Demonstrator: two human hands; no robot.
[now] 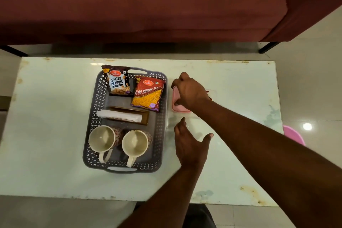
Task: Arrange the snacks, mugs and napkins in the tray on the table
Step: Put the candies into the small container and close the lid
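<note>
A grey perforated tray (162, 135) sits on the white table (55, 116). At its far end lie a salted peanuts packet (118, 83) and a red-and-yellow aloo bhujia packet (148, 94). Across the middle is a brown holder (145, 116) with white napkins (122, 115). Two cream mugs (101, 139) (134, 143) stand at the near end, handles toward me. Just right of the tray, my right hand (192, 92) closes over a pink-lidded box (175, 107) on the table. My left hand (188, 144) hovers below it, fingers spread, holding nothing.
A maroon sofa (129, 5) runs along the far side of the table. A pink round object (294, 134) shows beyond the table's right edge. The floor around is pale tile.
</note>
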